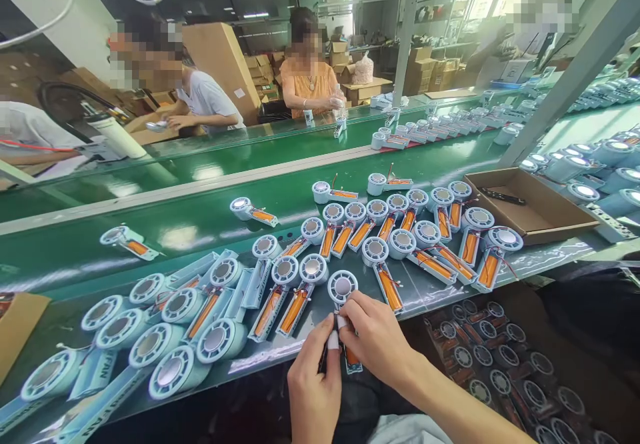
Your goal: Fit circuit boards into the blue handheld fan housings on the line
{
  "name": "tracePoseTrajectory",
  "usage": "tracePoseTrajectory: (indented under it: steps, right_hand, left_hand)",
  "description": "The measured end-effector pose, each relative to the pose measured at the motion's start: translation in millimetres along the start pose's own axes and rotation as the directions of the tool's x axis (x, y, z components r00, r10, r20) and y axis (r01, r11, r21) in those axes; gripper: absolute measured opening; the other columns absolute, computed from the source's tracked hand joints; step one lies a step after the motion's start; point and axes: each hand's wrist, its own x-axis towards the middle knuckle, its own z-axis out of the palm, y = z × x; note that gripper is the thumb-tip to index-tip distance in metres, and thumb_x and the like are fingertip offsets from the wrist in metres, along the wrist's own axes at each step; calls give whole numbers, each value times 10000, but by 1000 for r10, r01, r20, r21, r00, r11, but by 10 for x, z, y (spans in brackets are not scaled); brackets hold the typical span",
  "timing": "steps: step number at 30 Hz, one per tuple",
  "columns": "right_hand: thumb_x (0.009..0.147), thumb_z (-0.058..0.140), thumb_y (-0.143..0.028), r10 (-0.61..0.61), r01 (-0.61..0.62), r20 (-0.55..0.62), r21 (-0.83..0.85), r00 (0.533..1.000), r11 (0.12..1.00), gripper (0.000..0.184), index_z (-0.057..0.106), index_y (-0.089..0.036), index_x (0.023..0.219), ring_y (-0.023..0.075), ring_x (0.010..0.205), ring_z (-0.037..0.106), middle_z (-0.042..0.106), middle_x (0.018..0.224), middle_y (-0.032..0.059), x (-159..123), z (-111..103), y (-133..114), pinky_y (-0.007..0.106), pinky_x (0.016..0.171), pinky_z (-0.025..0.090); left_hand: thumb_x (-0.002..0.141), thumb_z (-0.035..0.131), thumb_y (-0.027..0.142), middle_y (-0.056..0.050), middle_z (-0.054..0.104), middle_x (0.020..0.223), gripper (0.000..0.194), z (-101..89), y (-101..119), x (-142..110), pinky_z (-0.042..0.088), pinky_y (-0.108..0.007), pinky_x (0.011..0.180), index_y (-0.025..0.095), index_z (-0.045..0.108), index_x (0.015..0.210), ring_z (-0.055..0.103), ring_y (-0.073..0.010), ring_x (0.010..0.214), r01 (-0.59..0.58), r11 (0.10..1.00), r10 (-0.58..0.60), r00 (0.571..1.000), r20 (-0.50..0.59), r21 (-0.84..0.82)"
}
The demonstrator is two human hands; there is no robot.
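A light blue handheld fan [343, 287] with a round grille head is between my hands at the bench's near edge, its handle opened to show an orange battery. My left hand [317, 377] is closed at the left of the handle, with white coverings on the fingertips. Bent over the handle's top just below the head, my right hand [375, 337] pinches there; small parts under the fingertips are hidden. Close by on the bench lie several similar fans, such as one fan [313, 269] to the left and another fan [375, 251] to the right, with orange batteries and thin wires.
A green conveyor belt [200, 194] runs behind the bench, carrying several fans. An open cardboard box [537, 221] stands at the right. Below the bench edge is a pile of fans [483, 354]. Co-workers, one in an orange top [307, 84], sit across the belt.
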Motion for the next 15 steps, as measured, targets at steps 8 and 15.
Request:
tracePoseTrajectory:
  steps: [8, 15]
  right_hand:
    - [925, 546, -116, 2, -84, 252, 313, 968, 946, 114, 614, -202, 895, 135, 770, 603, 626, 898, 18, 113, -219, 163, 225, 684, 458]
    - [899, 617, -125, 90, -182, 358, 232, 930, 955, 143, 628, -204, 1017, 146, 773, 621, 643, 938, 18, 165, -321, 173, 241, 688, 488]
  left_hand:
    - [901, 592, 303, -69, 798, 1060, 265, -164, -84, 163, 642, -244, 632, 228, 777, 1074, 769, -181, 695, 284, 931, -225, 941, 253, -229]
    - [873, 624, 361, -84, 799, 1005, 294, -226, -139, 216, 636, -274, 603, 222, 785, 1076, 713, -167, 605, 406, 876, -295, 878, 377, -259]
